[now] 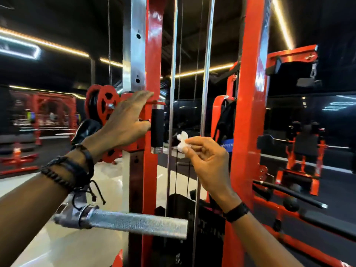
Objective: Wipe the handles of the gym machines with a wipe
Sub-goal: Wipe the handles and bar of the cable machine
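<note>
At frame centre, the right hand (206, 158) is pinching the small crumpled wipe (182, 141) just beside the black handle (157, 128), risking dropping it, while the left hand (127, 122), fingers straight, is bracing the red carriage (143, 112).

Knurled metal bar (134, 222), glossy frame (153, 54).

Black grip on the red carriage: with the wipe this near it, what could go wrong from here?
1. The wipe is a small crumpled wad pinched by the right hand; it may cover only part of the black grip.
2. The left hand rests on the red carriage beside the pulley; fingers could get nipped if the carriage slides.
3. The knurled steel bar juts out below the forearms and could be knocked.
</note>
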A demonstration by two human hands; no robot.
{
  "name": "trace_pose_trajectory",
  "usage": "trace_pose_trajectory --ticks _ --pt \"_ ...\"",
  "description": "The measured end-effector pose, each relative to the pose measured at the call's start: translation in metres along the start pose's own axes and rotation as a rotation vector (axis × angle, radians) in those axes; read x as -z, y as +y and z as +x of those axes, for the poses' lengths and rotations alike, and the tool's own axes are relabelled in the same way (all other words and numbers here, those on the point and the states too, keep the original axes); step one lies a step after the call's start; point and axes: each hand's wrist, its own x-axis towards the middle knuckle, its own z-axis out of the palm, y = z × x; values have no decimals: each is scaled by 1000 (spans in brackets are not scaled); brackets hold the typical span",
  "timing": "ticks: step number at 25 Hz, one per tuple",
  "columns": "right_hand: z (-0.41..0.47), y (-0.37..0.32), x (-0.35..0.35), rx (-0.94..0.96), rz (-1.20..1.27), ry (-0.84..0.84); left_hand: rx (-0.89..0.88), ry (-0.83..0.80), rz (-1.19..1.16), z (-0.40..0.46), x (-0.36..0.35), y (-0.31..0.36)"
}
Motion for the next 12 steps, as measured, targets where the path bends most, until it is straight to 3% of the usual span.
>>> trace_pose_trajectory --ticks 4,8,11,12 --pt "12 33 -40 27 96 -56 -39 -87 -94 8 0 4" --pt "54 56 -66 135 165 36 205 -32 -424 -18 0 17" --pt "39 75 -69 237 128 21 89 -14 -197 -9 -15 29" --pt "28 79 -69 248 124 19 133 10 -144 -6 -23 33"
